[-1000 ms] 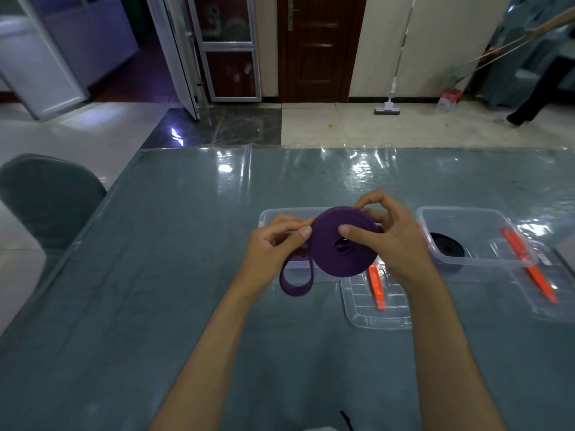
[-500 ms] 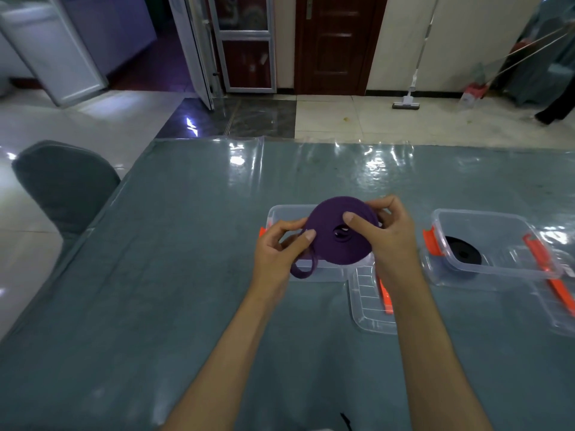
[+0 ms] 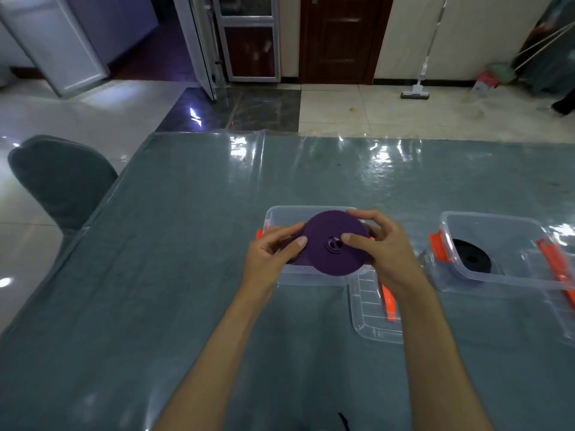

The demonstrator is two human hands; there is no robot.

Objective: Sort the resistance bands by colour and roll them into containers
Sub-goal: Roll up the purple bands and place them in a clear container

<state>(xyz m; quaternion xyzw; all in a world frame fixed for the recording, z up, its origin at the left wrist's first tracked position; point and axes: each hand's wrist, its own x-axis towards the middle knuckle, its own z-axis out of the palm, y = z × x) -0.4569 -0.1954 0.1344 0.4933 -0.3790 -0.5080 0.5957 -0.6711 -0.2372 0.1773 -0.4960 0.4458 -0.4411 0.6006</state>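
Note:
A purple resistance band [image 3: 323, 244], wound into a flat coil, is held tilted over a clear plastic container [image 3: 280, 214]. My left hand [image 3: 273, 253] grips the coil's left edge with thumb on top. My right hand [image 3: 385, 247] grips its right side, thumb pressed near the coil's centre. A second clear container [image 3: 510, 275] with orange clips stands to the right and holds a rolled black band [image 3: 471, 259].
Two clear lids with orange clips lie on the table: one [image 3: 370, 315] in front of the left container, one [image 3: 560, 306] at the right edge. A grey chair [image 3: 59, 181] stands at the table's left side. A plastic-covered grey cloth [image 3: 155, 275] covers the table.
The loose purple tail that hung below my left hand has been wound in. Both hands have lowered the coil toward the left container.

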